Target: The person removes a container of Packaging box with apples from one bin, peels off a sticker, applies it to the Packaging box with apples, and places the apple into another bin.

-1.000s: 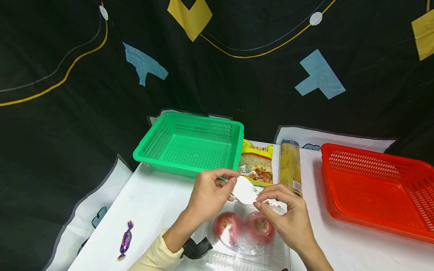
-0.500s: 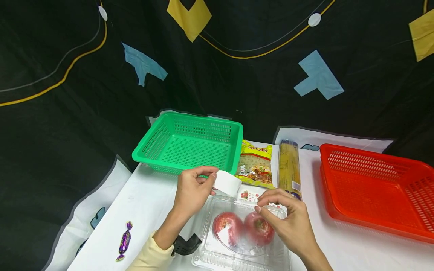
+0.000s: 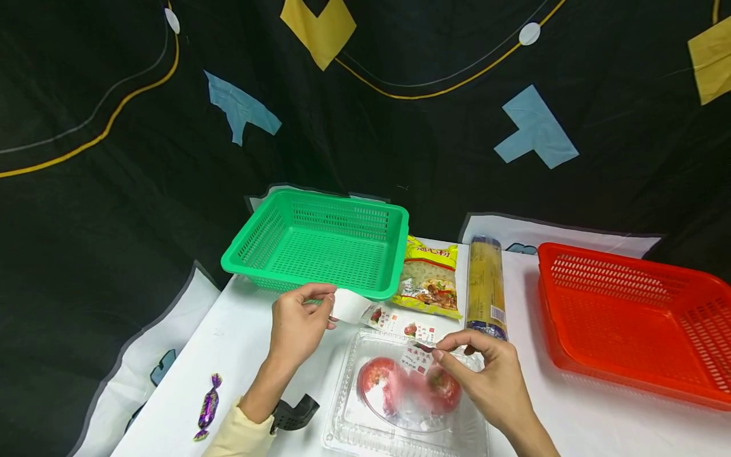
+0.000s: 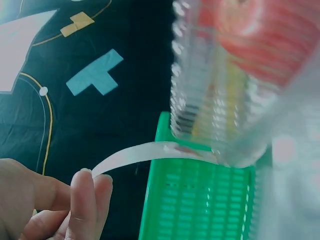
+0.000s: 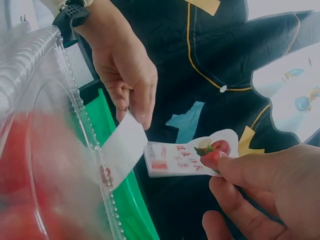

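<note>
White printed label strip (image 3: pixel 374 315) stretches between both pinching hands.

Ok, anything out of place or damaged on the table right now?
The label strip is peeled off the clear box of tomatoes: the left hand pinches one end, the right hand the printed end. A purple candy lies alone near the table's left edge. Nothing spilled.
</note>
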### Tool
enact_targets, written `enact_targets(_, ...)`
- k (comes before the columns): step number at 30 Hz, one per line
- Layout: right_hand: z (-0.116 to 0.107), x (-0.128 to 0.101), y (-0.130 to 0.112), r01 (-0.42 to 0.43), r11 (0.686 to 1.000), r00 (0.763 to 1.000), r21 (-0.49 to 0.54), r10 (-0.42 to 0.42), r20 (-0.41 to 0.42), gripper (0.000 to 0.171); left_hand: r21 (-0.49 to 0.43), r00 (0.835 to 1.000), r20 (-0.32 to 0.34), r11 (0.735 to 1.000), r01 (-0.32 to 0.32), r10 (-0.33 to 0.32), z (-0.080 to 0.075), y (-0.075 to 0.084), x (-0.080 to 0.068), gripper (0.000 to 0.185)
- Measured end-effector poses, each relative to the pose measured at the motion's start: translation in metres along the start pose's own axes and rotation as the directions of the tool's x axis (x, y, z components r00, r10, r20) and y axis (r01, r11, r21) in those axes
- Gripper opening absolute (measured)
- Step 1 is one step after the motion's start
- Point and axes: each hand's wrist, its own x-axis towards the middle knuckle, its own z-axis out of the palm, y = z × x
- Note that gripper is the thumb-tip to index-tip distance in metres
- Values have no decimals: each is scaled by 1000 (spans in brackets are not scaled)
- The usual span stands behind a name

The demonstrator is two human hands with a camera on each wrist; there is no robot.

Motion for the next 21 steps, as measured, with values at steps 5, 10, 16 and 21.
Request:
enact_targets(5,-1,-1,4,-49,998,999,30,49,24,15,53,999,-31,999,-7,9,-6,-9,-3,16)
enact_targets(10,-1,-2,6,-166,981,984,97,158,87,12,129,998,-56,991,32,-25,-12,-17,-7,18)
enact_targets(16,0,-3,10,-258,956,959,137,237,156,15,218,994,-68,971,101,-88,-21,-28,-9,19)
enact_targets(21,1,-3,13,-269,951,950,153,236,202,12,286,992,-78,951,115,-96,-27,-35,-7,21)
